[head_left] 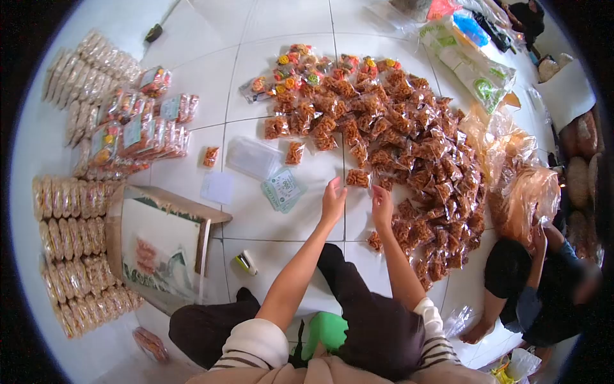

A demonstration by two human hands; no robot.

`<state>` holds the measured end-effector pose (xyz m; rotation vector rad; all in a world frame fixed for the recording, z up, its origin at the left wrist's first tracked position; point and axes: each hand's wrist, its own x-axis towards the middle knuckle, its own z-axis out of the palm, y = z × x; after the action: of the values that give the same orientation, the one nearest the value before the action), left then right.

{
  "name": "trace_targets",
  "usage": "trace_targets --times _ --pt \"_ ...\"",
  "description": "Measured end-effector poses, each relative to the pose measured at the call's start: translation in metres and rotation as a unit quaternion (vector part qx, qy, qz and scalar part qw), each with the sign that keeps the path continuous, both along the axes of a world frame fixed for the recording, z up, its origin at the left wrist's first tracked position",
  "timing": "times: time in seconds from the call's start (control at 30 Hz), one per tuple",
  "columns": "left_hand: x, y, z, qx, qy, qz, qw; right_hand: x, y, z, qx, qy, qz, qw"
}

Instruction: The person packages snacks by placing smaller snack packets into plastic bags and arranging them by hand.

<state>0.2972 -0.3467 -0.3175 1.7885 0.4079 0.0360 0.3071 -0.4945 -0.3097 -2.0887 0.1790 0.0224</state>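
My left hand [332, 201] is held above the white tiles with its fingers apart and nothing in them. To the right, my right hand [382, 205] has loosely bent fingers, and I see nothing held in it. A small clear packet of brown snack pieces [358, 178] lies just beyond and between my hands. A large heap of similar snack packets [403, 141] spreads ahead and to the right. Left of my hands are a fan of printed green labels [283, 191] and a stack of clear plastic bags [254, 158]. Single packets [295, 153] lie near these bags.
A wooden-framed board [160, 246] and stacked snack packs [80, 211] stand at left. A white-and-green object [245, 263] lies by my left knee. Packets with colourful pieces [291, 73] lie at the back. Another person [537, 281] sits at right beside a large plastic bag [521, 198].
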Motion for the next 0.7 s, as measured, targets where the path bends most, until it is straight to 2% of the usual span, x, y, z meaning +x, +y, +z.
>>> trace_targets --times 0.03,0.1,0.17,0.2,0.23,0.3,0.33,0.37,0.47,0.53,0.57,0.7 --pt "0.007 -0.007 -0.009 0.0 0.009 -0.001 1.0 0.002 0.007 -0.009 -0.044 -0.041 0.006 0.998" --pt "0.017 -0.017 -0.026 -0.032 -0.017 0.051 0.998 0.009 0.02 -0.026 -0.043 -0.043 0.006 0.998" --pt "0.027 -0.016 -0.038 -0.02 0.002 0.03 0.999 0.017 0.033 -0.026 -0.156 -0.138 -0.01 0.978" --pt "0.032 -0.014 -0.043 -0.003 0.045 0.018 0.999 0.023 0.037 -0.024 -0.097 -0.073 -0.019 0.992" --pt "0.035 -0.013 -0.044 0.015 0.082 0.006 0.996 0.027 0.037 -0.024 -0.1 -0.073 -0.02 0.992" --pt "0.039 -0.013 -0.011 0.005 0.069 0.031 0.997 0.035 0.039 -0.022 0.124 -0.012 -0.061 0.99" --pt "0.041 -0.011 0.003 -0.173 0.063 0.06 0.981 0.04 0.039 -0.015 0.187 0.048 -0.064 0.979" --pt "0.044 -0.008 0.021 -0.344 0.052 0.085 0.934 0.045 0.042 -0.002 0.19 0.042 -0.057 0.979" --pt "0.048 0.004 0.073 -0.378 0.017 0.098 0.92 0.053 0.059 0.068 0.38 0.061 -0.077 0.92" --pt "0.047 0.012 0.106 -0.431 -0.031 0.118 0.894 0.055 0.071 0.093 0.427 0.031 -0.065 0.901" --pt "0.044 0.018 0.122 -0.427 -0.046 0.119 0.895 0.055 0.077 0.11 0.469 0.009 -0.061 0.881" --pt "0.02 0.043 0.194 -0.366 -0.066 0.161 0.914 0.044 0.096 0.179 0.499 -0.01 0.024 0.866"
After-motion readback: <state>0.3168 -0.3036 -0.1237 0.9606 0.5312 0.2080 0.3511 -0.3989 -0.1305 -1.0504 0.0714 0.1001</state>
